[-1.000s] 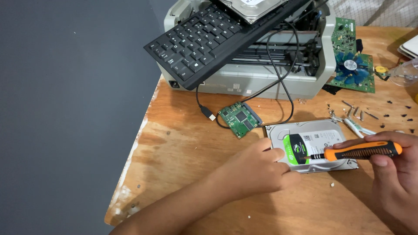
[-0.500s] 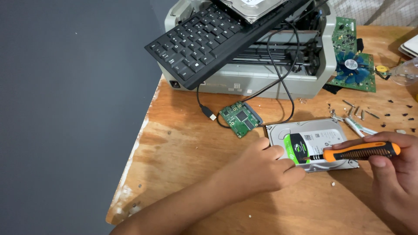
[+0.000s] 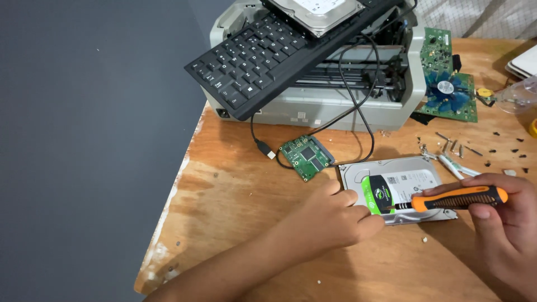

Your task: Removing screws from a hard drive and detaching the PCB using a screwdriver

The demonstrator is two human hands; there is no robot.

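Screwdriver (image 3: 461, 197) tip on hard drive (image 3: 414, 178), hands (image 3: 330, 215) steadying.

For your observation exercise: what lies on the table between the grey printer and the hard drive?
In the head view, a small green circuit board and loops of black cable lie between the printer and the hard drive.

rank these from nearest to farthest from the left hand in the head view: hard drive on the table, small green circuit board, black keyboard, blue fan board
From the left hand:
1. Hard drive: touching it, just to its right.
2. Small green circuit board: just beyond the hand, lying on the wooden table.
3. Black keyboard: farther back, propped on the grey printer.
4. Blue fan board: far back right.
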